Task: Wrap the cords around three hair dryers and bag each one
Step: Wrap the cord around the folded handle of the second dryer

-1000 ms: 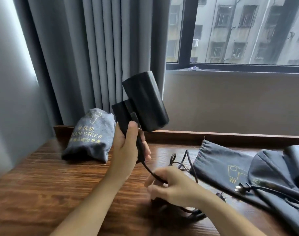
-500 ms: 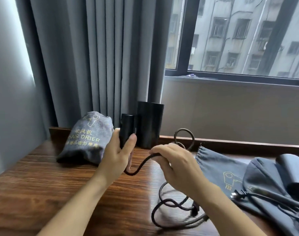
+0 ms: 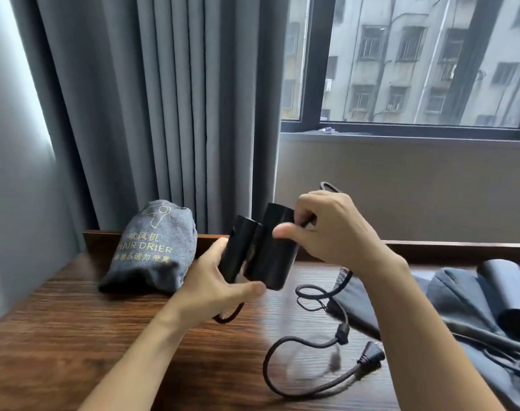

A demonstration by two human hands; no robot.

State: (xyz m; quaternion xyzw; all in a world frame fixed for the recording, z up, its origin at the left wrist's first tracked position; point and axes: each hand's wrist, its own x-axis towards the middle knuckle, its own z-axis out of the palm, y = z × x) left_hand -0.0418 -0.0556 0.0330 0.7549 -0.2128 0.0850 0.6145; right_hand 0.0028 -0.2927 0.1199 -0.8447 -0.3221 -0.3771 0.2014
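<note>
A: Head view, biggest things first: grey pleated curtains (image 3: 163,114) and a dark-framed window (image 3: 401,126) stand behind a dark wood-grain desk (image 3: 60,336). What lies on it?

B: At the right edge, flat grey drawstring cloth bags (image 3: 460,315) with another black hair dryer (image 3: 507,295) resting on them. At back left stands a filled grey pouch printed "HAIR DRIER" in gold (image 3: 153,253), so I judge one dryer is already bagged.

A: And the one being worked?

B: The folded black plastic hair dryer (image 3: 267,256) is held up above the desk, between the pouch and the flat bags. The left hand (image 3: 220,289) grasps it from below, thumb along the front. The right hand (image 3: 326,229) is clenched on the black rubbery cord (image 3: 309,339) at the top of the body.

A: How will it handle?

B: I'd guess the body is rigid, smooth and moderately light; a firm grip across both barrels suits it. The cord looks springy and hangs down in loose loops to the desk, so it needs tension while winding.

A: The smallest piece?

B: The black plug (image 3: 371,355), lying on the desk near the front right. Its weight may swing, so tuck it in last.
</note>
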